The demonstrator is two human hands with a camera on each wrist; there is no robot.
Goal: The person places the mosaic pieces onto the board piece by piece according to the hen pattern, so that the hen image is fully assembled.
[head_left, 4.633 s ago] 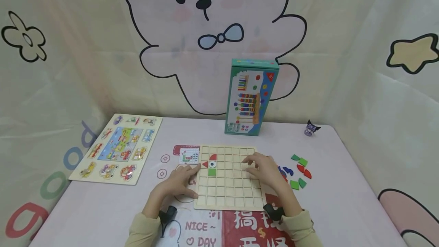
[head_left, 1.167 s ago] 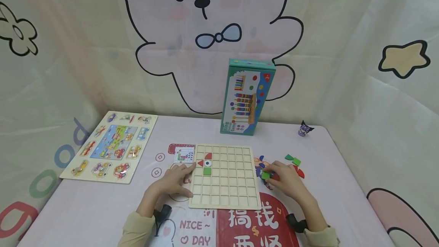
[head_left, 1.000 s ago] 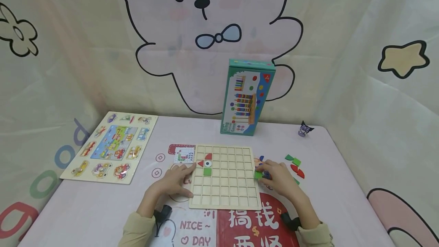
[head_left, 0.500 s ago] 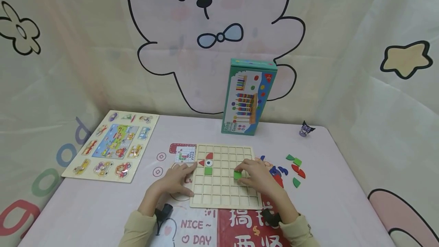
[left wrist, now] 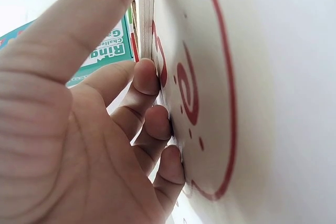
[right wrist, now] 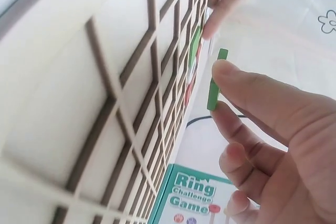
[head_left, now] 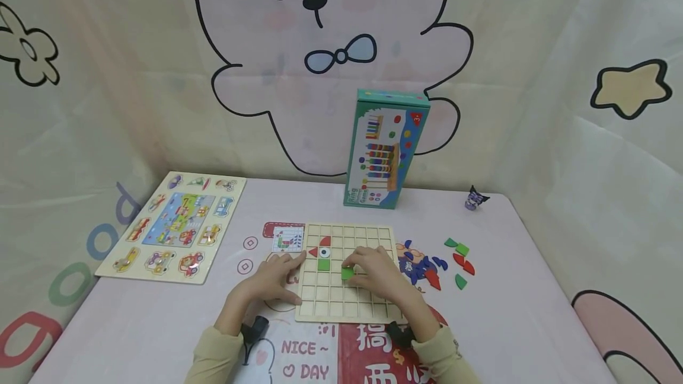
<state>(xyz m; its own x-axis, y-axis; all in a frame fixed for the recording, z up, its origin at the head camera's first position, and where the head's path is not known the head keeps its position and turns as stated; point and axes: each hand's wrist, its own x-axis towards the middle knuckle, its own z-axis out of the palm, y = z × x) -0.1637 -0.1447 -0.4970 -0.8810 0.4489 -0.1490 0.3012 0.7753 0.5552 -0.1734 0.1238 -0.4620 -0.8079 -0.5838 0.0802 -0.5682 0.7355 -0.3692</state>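
Note:
A wooden grid board (head_left: 352, 308) lies on the table. In its upper left cells sit a red quarter-round piece (head_left: 325, 241), a red triangle (head_left: 313, 252), a white tile with an eye dot (head_left: 324, 252) and a green square (head_left: 324, 265). My right hand (head_left: 381, 276) pinches another green square tile (right wrist: 212, 95) between thumb and finger. In the right wrist view this tile is on edge, apart from the grid. My left hand (head_left: 270, 281) rests at the board's left edge, index finger and thumb touching it.
Loose green, red and blue pieces (head_left: 461, 281) lie right of the board. A pattern card (head_left: 288, 239) sits at its upper left. Farther left is a vehicle puzzle board (head_left: 224, 248). A tall game box (head_left: 386, 150) stands behind, and a small purple wrapped item (head_left: 475, 198) lies back right.
My right hand went from the board to the loose pieces, took a green square tile and carried it left over the grid. My left hand stayed at the board's edge.

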